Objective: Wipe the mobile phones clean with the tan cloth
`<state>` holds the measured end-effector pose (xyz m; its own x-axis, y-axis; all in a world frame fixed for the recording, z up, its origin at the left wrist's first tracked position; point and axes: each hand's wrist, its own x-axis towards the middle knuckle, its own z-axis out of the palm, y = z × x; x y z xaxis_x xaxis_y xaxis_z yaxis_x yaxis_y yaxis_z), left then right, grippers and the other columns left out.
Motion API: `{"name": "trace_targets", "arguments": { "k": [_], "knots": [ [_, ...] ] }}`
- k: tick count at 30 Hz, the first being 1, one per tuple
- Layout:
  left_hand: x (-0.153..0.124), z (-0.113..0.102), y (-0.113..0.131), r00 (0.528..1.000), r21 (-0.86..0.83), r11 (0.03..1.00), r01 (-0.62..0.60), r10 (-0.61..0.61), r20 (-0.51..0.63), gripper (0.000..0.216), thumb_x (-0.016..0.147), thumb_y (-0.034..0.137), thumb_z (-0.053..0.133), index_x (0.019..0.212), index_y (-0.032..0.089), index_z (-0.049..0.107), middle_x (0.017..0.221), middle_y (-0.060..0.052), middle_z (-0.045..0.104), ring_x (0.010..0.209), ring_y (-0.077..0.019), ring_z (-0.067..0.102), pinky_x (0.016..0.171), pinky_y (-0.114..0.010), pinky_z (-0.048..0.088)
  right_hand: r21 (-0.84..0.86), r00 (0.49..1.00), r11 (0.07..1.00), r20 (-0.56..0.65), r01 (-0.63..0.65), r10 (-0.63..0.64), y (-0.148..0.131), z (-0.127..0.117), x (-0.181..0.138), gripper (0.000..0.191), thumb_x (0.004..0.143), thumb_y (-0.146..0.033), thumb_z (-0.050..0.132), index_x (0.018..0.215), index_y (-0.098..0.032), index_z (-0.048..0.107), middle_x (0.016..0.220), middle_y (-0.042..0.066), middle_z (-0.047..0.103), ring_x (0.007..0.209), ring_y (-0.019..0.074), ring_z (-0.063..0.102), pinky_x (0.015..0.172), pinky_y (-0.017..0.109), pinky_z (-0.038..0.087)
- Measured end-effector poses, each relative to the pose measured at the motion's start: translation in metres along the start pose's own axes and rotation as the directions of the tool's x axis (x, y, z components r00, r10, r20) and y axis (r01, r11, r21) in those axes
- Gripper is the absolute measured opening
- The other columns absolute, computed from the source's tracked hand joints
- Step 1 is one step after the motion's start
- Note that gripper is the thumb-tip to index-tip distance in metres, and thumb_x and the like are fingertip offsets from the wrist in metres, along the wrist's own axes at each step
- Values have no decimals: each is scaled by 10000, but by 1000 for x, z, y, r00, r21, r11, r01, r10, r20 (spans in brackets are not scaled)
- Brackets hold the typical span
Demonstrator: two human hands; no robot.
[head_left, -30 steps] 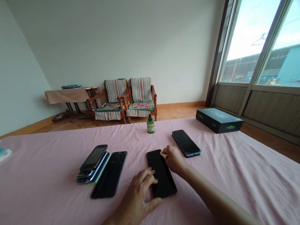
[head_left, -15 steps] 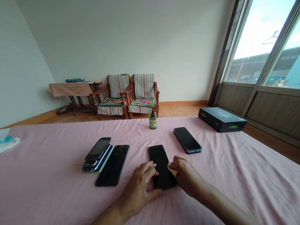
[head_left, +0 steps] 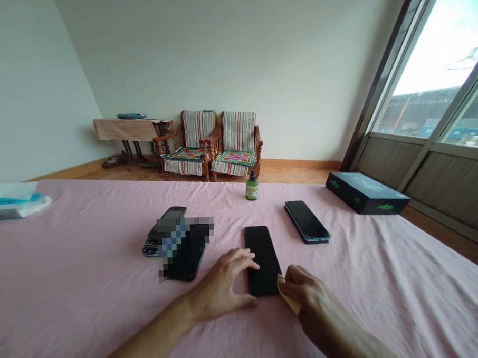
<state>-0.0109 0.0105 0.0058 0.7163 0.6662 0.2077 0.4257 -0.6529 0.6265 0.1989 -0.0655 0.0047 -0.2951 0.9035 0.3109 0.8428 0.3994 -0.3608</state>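
Note:
A black smartphone (head_left: 263,260) lies face up on the pink cloth in front of me. My left hand (head_left: 227,280) is at its left side, fingers spread, with fingertips on the screen's left part and the thumb by the lower left corner. My right hand (head_left: 303,289) is closed around a yellowish cloth (head_left: 290,299), whose edge meets the phone's lower right edge. Left of my left hand is another dark phone (head_left: 193,263), partly blurred out, beside a stack of phones (head_left: 173,216). To the right lie dark phones (head_left: 307,221), one seemingly on top of another.
A green bottle with a black top (head_left: 252,188) stands beyond the phone. A black box (head_left: 366,192) sits at the far right, and a white and blue packet (head_left: 22,204) at the far left. Two wooden armchairs (head_left: 237,142) stand by the wall past the table's edge.
My right hand has slid the cloth down along the phone's right edge towards me. The view has turned slightly left, and the phone stays in place on the cloth.

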Motion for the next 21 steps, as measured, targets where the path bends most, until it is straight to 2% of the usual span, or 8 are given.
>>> {"name": "trace_targets", "arguments": {
  "k": [3, 7, 11, 14, 17, 21],
  "knots": [
    [1, -3, -5, 1000, -24, 1000, -8, 8, -20, 479, 657, 241, 817, 1094, 250, 621, 1284, -83, 549, 1242, -255, 471, 1041, -434, 370, 51, 998, 997, 6, 58, -59, -3, 0, 5, 313, 914, -75, 442, 640, -172, 560, 712, 21, 521, 640, 130, 503, 516, 224, 339],
    [1, -2, -10, 1000, -31, 999, -10, 9, -30, 443, 671, 275, 811, 1076, 245, 632, 1281, -83, 557, 1251, -261, 468, 1037, -447, 374, 115, 991, 984, 7, 133, -135, -3, 4, 6, 318, 950, -111, 406, 693, -174, 584, 760, 27, 541, 690, 131, 525, 572, 221, 400],
    [-4, 1, -4, 998, 50, 999, -15, 18, -63, 453, 693, 275, 795, 1113, 246, 627, 1289, -79, 557, 1229, -270, 486, 1035, -461, 385, 138, 984, 974, -3, 177, -179, 3, 6, 3, 304, 964, -120, 378, 754, -182, 589, 805, 34, 559, 742, 140, 539, 625, 228, 435],
    [-11, 5, 5, 992, 144, 989, -43, 60, -111, 293, 749, 190, 742, 1028, 205, 655, 1141, -76, 620, 1090, -243, 567, 959, -396, 467, 133, 980, 971, -19, 197, -196, 6, 8, 0, 298, 967, -123, 364, 778, -181, 587, 807, 41, 561, 755, 151, 540, 633, 240, 442],
    [-16, 7, 10, 985, 225, 968, -110, 135, -103, 186, 817, 126, 654, 991, 189, 664, 1009, -66, 657, 996, -226, 595, 903, -365, 501, 127, 980, 971, -24, 201, -200, 6, 10, 0, 318, 969, -121, 352, 757, -180, 581, 802, 43, 564, 747, 151, 533, 635, 249, 439],
    [-18, 7, 3, 982, 156, 979, -134, 153, -113, 200, 843, 126, 615, 1015, 213, 668, 1037, -61, 663, 1014, -216, 592, 913, -358, 495, 103, 977, 972, -21, 212, -211, 6, 7, 3, 322, 964, -115, 362, 732, -179, 575, 769, 39, 565, 715, 149, 518, 605, 254, 417]
  ]
}}
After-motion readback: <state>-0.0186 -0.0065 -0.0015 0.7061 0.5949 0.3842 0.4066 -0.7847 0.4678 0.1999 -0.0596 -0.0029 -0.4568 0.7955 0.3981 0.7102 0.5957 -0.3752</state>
